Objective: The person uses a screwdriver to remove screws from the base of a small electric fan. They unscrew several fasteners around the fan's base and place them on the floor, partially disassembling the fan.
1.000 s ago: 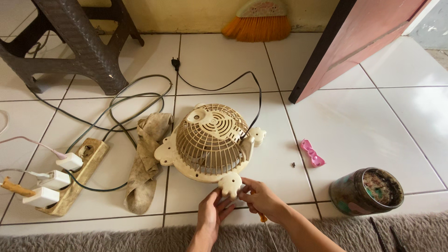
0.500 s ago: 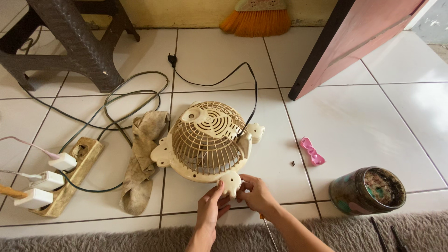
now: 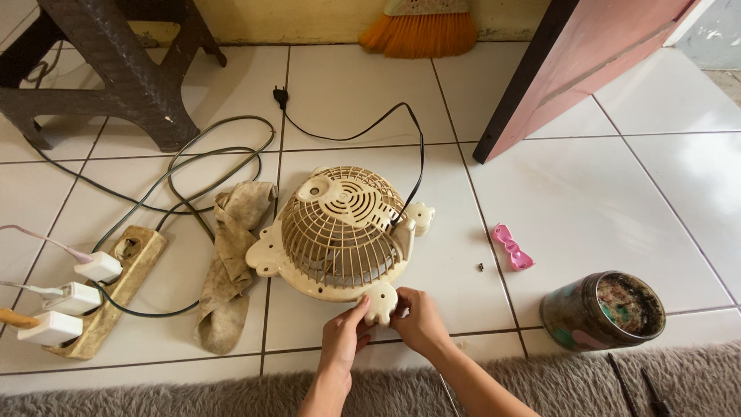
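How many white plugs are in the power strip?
3. All sit at the near end of the power strip, left of the fan: upper plug, middle plug, nearest plug. None seems hidden.

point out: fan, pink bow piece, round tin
fan [image 3: 340, 224], head view, on the middle of its cream grille.
pink bow piece [image 3: 512, 247], head view, on its centre.
round tin [image 3: 575, 315], head view, on its outer side wall.

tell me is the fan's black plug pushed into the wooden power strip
No, the black plug lies loose on the white tiled floor, far from the wooden power strip.
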